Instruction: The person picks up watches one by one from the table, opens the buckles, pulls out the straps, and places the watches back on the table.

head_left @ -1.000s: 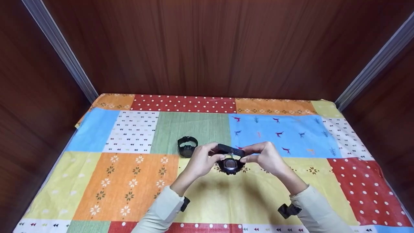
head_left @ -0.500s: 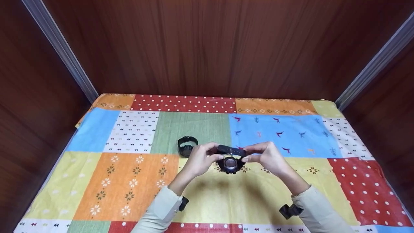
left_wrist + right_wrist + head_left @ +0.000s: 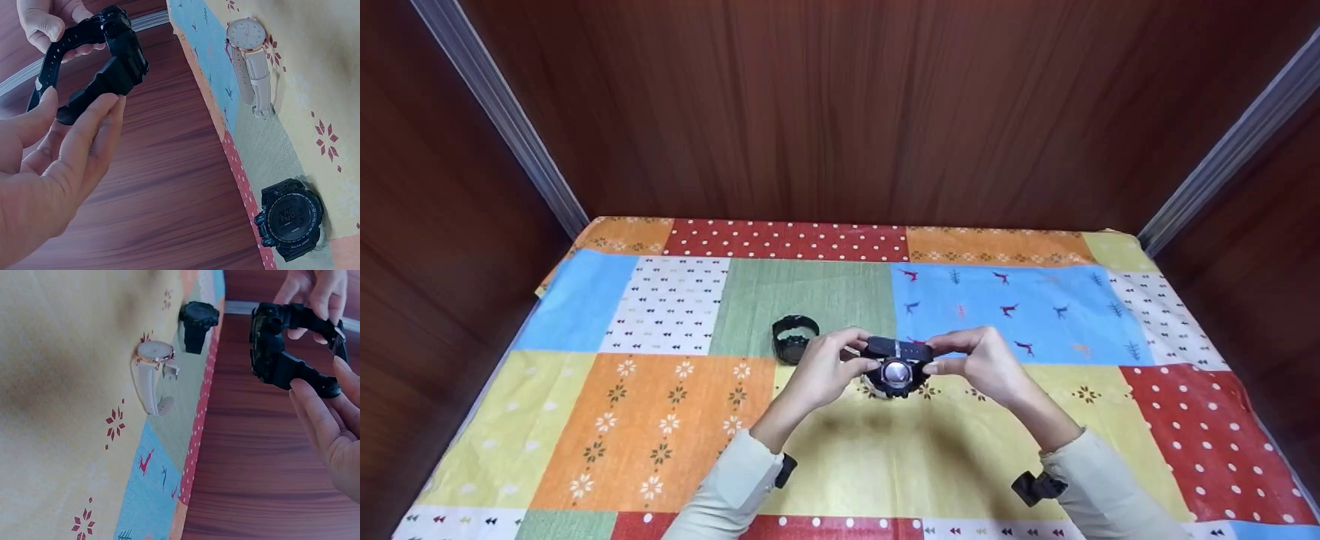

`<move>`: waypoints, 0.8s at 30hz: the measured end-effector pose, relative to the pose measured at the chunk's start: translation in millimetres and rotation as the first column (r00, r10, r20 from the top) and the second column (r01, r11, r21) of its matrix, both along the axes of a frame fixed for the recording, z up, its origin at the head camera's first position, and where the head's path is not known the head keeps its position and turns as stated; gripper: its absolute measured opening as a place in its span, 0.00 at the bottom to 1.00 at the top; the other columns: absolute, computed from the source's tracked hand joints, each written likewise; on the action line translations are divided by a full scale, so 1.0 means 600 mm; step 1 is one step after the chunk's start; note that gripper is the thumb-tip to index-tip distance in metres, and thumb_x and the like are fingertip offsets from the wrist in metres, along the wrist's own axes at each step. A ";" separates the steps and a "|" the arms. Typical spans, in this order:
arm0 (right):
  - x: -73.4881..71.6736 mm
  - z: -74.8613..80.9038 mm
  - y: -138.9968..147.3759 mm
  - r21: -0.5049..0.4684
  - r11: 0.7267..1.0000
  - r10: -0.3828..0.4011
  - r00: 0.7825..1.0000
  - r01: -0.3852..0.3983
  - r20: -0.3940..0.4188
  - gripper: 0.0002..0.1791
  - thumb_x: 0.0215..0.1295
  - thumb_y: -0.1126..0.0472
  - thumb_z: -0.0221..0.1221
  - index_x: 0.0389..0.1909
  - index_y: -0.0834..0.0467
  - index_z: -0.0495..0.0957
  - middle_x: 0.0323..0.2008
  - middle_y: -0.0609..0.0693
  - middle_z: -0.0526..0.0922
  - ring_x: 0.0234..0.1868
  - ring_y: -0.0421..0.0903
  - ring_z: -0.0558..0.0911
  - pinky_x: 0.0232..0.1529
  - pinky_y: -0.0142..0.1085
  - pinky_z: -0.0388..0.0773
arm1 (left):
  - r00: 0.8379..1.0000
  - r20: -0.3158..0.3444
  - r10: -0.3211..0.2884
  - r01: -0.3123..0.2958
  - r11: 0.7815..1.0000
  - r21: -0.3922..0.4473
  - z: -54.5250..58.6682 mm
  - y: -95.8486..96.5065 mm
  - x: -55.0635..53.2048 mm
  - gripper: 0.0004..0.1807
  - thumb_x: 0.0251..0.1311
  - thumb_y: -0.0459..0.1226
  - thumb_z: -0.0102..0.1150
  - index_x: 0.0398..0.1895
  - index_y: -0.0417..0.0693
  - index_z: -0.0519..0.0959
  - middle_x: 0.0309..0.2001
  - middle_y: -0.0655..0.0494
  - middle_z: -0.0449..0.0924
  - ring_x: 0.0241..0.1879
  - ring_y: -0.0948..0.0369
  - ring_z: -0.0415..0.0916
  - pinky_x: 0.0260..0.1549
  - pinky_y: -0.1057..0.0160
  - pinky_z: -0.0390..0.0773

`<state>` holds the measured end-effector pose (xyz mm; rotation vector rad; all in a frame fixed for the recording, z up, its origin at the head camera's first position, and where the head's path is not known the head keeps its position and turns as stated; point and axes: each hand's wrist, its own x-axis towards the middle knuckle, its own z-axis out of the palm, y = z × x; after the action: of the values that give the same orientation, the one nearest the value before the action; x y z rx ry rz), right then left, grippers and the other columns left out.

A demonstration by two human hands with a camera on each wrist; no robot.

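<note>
Both hands hold up a black digital-style wristwatch (image 3: 897,373), its strap looped and its case facing the head camera. My left hand (image 3: 832,369) pinches one side of the strap between thumb and fingers. On the opposite side my right hand (image 3: 986,369) pinches the strap, thumb below and fingers above. In the right wrist view a metal buckle (image 3: 340,333) shows on the strap between the hands. On the cloth below lies a watch with a pale strap and white dial (image 3: 246,34), mostly hidden behind the held watch in the head view.
A second black digital watch (image 3: 793,347) stands on the green patch, left of the hands. The table is covered by a patchwork tablecloth (image 3: 660,427). Dark wood panels (image 3: 840,112) rise behind it and on both sides.
The held watch has tilted so its face catches more light, and it sits slightly higher. Part of the pale watch now shows beneath it. Both hands keep their grip, shifting slightly right.
</note>
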<state>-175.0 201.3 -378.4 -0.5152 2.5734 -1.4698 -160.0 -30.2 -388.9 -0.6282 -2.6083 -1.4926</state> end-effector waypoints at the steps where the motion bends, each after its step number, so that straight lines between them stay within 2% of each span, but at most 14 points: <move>1: 0.000 0.000 0.000 -0.001 1.000 0.001 1.000 -0.001 0.000 0.15 0.46 0.63 0.68 0.38 0.63 0.83 0.37 0.55 0.83 0.44 0.50 0.80 0.47 0.42 0.74 | 1.000 0.004 0.003 -0.003 1.000 -0.003 0.000 0.000 0.000 0.11 0.50 0.32 0.63 0.39 0.40 0.80 0.35 0.48 0.82 0.35 0.54 0.78 0.37 0.61 0.74; 6: 0.000 0.001 0.001 -0.024 1.000 -0.003 1.000 0.004 0.028 0.15 0.47 0.63 0.68 0.38 0.62 0.83 0.36 0.55 0.84 0.44 0.49 0.80 0.44 0.38 0.75 | 1.000 0.003 0.006 -0.006 1.000 0.013 0.001 0.000 0.001 0.11 0.50 0.32 0.63 0.39 0.40 0.80 0.35 0.48 0.82 0.35 0.55 0.78 0.36 0.62 0.74; 14: -0.001 0.002 0.007 -0.087 0.995 -0.029 0.995 0.038 0.100 0.17 0.46 0.61 0.69 0.38 0.63 0.83 0.36 0.55 0.83 0.39 0.47 0.81 0.41 0.34 0.76 | 1.000 0.025 -0.018 0.015 0.995 0.094 -0.001 -0.005 -0.001 0.11 0.51 0.29 0.61 0.39 0.36 0.78 0.34 0.45 0.81 0.32 0.52 0.79 0.32 0.65 0.77; 24: -0.001 -0.002 0.012 -0.190 0.981 -0.007 0.987 0.039 0.163 0.18 0.46 0.64 0.68 0.39 0.68 0.81 0.34 0.59 0.83 0.37 0.49 0.82 0.42 0.35 0.76 | 0.999 0.022 -0.050 0.047 0.993 0.112 -0.005 -0.009 -0.002 0.09 0.53 0.28 0.58 0.38 0.36 0.77 0.34 0.47 0.80 0.33 0.54 0.79 0.31 0.67 0.78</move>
<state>-175.6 208.6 -379.9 -0.3711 2.3353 -1.7037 -161.3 -35.9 -391.8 -0.6703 -2.5232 -1.6561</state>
